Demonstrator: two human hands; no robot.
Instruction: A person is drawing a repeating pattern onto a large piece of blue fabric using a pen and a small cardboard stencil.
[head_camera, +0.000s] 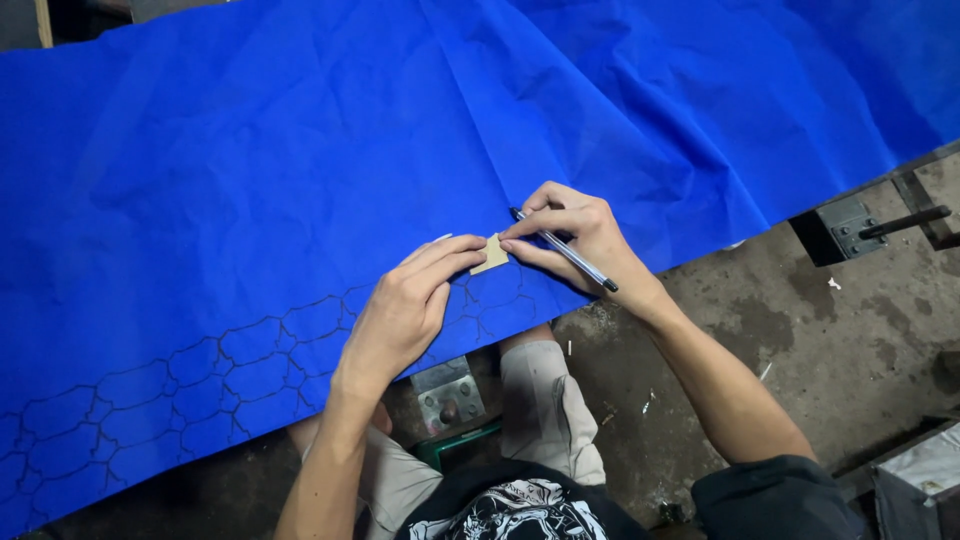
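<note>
A large sheet of blue fabric (300, 170) is spread across the view, with a row of pen-drawn shapes (150, 395) along its near edge. My left hand (405, 310) presses its fingertips on a small tan template piece (491, 255) lying on the fabric. My right hand (580, 240) holds a pen (565, 250), its tip at the upper edge of the template, the fingers also touching the piece.
The fabric's near edge hangs over a dirty concrete floor (800, 330). A metal bracket (450, 395) sits between my knees, and a metal fitting with a rod (860, 228) sticks out at the right. A grey box (920, 480) is at the lower right.
</note>
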